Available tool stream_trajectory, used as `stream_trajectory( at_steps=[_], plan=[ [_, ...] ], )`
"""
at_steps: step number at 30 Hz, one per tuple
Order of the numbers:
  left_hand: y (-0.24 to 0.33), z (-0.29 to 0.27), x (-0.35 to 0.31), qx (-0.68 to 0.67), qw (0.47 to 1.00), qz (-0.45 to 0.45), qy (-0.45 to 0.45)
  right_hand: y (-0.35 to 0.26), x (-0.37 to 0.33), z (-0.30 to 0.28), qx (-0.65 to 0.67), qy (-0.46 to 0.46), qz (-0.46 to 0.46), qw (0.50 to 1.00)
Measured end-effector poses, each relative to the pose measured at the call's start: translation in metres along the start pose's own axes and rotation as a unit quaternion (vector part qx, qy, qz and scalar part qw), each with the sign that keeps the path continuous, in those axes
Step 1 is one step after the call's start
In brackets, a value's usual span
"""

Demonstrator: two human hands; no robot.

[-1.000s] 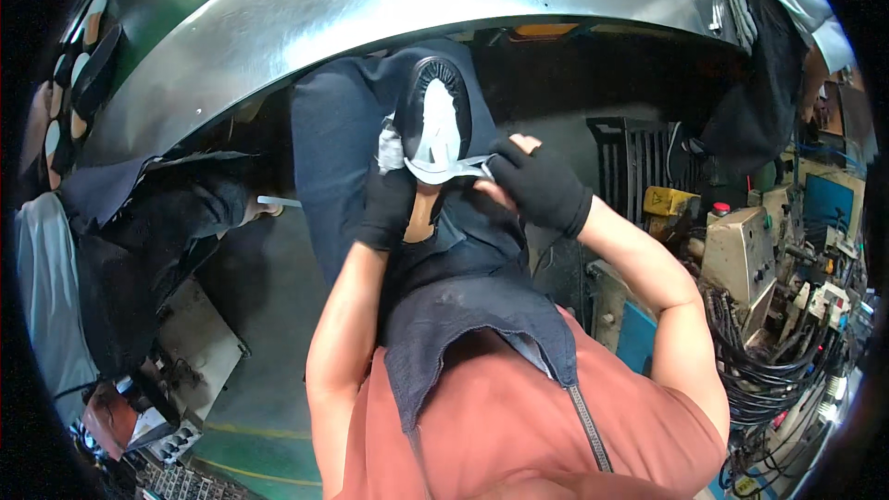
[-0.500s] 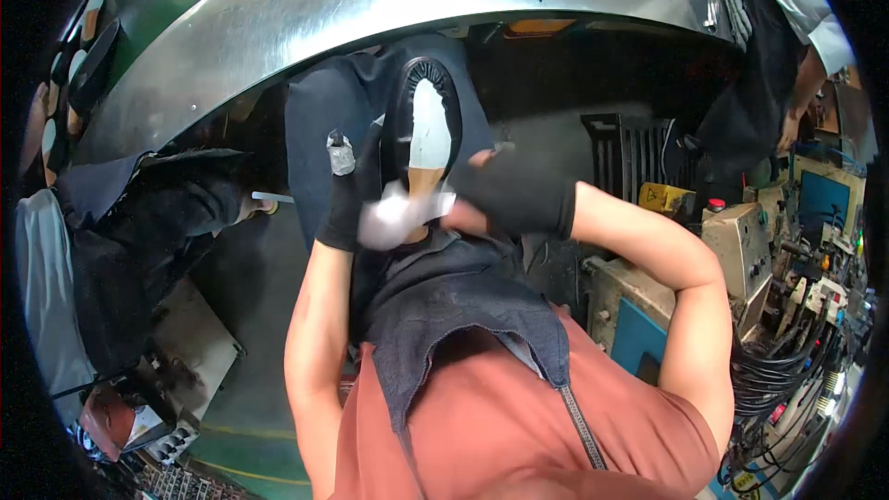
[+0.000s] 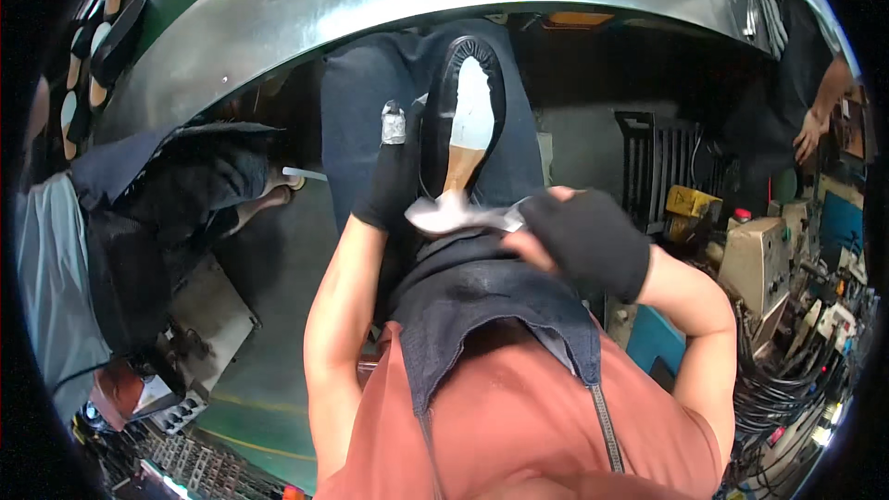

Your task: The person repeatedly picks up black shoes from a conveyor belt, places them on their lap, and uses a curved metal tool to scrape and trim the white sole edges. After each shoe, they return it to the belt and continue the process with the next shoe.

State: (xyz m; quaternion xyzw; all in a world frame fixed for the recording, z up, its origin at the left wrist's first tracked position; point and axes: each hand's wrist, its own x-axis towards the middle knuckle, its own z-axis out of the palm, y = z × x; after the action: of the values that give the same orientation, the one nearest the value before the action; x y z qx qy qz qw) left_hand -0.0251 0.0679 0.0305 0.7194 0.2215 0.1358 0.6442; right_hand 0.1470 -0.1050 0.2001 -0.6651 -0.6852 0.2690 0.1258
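Note:
A black shoe (image 3: pixel 500 97) lies sole up on my lap, its toe pointing away from me. Gathered pleats ring the toe, and a white and tan insole board shows in the middle. My left hand (image 3: pixel 394 171), in a black fingerless glove with silver tape round one fingertip, closes along the shoe's left side; part of its grip is hidden. Gloved in black too, my right hand (image 3: pixel 583 236) is wrapped round a hammer. The metal hammer head (image 3: pixel 444 217), smeared by motion, is over the heel end. Whether it touches cannot be told.
A curved metal bench (image 3: pixel 389 5) runs across in front of me. More shoes (image 3: pixel 116 37) stand at the far left. People sit on both sides. To my right are a black slatted crate (image 3: pixel 659 162), a yellow box (image 3: pixel 693 202) and a control box (image 3: pixel 755 255) beside bundled cables.
My right hand has drawn back toward me and to the right, with the hammer still in it. The whole view has shifted a little; my left hand stays at the shoe.

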Motion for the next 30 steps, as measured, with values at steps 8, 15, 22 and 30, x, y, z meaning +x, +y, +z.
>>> stream_trajectory(
  at_steps=[8,15,22,30],
  plan=[
    [0.064,0.008,0.011,-0.162,0.979,-0.123,0.014,0.056,-0.006,0.020,0.081,-0.033,0.102,0.991],
    [-0.007,0.029,0.014,0.075,0.984,-0.049,0.155,0.033,-0.021,0.061,0.276,-0.050,0.223,0.934],
    [-0.011,0.030,0.022,0.080,0.981,-0.048,0.169,0.007,-0.014,0.008,0.404,0.033,0.227,0.885],
    [0.015,0.013,0.012,0.139,0.989,0.009,0.045,0.030,0.033,0.033,0.195,0.088,0.135,0.967]
  ],
)
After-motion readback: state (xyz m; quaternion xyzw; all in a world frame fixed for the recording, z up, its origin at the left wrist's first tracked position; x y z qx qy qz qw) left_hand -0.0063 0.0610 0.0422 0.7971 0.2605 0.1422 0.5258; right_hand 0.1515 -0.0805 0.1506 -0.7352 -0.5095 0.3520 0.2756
